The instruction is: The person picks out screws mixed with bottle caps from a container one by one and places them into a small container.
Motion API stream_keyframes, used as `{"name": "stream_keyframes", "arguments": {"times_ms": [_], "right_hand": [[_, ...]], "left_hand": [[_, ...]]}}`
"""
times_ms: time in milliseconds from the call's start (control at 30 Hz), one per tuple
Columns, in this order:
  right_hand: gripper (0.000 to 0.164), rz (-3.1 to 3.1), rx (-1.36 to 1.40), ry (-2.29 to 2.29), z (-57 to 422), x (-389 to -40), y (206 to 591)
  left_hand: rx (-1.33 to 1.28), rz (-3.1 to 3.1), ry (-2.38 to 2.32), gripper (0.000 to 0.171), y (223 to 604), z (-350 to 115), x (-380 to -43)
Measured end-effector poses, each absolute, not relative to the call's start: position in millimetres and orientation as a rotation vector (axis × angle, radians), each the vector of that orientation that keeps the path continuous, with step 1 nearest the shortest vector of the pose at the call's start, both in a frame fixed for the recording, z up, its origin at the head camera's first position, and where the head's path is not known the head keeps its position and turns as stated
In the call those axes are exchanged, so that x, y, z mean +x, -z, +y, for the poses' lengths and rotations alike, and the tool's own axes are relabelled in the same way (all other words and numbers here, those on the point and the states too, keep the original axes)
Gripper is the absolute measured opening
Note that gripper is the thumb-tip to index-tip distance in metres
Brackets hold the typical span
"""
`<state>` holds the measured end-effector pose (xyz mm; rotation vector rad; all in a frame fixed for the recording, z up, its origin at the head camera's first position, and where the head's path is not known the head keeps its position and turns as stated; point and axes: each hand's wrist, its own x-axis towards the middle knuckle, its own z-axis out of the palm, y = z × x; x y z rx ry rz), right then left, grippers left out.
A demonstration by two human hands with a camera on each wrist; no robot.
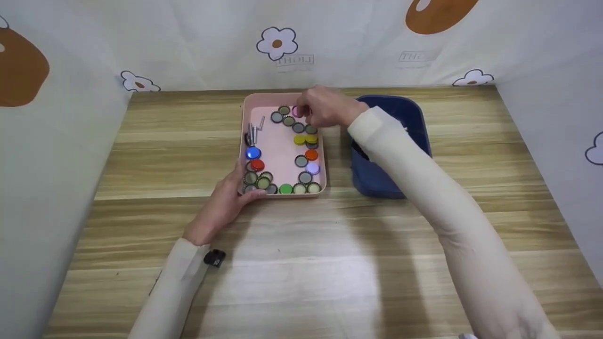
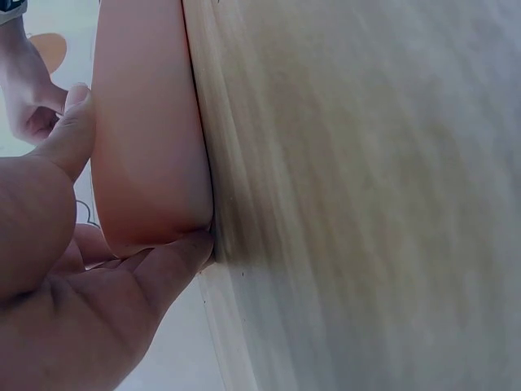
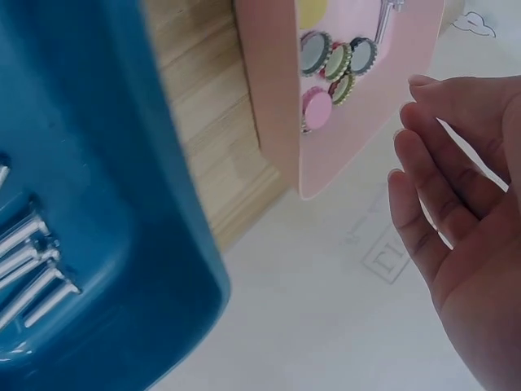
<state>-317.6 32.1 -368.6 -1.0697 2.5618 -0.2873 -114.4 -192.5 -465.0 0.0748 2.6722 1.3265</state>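
Note:
My left hand (image 1: 221, 202) grips the near left corner of a shallow pink tray (image 1: 280, 146); its thumb lies at the near wall and its fingers wrap the left side. Bottle caps of several colours line the tray's edges, among them a blue cap (image 1: 253, 153), a green cap (image 1: 286, 189) and a pink cap (image 3: 317, 107). Several silver metal pins (image 1: 255, 135) lie at the tray's left wall. Over the tray's far right corner hovers my right hand (image 1: 325, 107). Its fingers bend loosely in the right wrist view, thumb near the index fingertip, with nothing visible between them.
A deep dark blue bin (image 1: 377, 178) stands just right of the tray, partly covered by my right forearm. Inside it lie several silver headed pins (image 3: 23, 235). Flower-printed white sheeting (image 1: 212, 47) walls the wooden table (image 1: 301, 263) at the back and sides.

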Motion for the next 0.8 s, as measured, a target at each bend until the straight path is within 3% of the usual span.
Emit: {"name": "stream_keyframes", "arguments": {"times_ms": [800], "right_hand": [[0.036,2.576,-1.007,0.266,-9,-320,380]], "left_hand": [[-0.017,2.647,-1.266,0.102,462,-191,-114]]}}
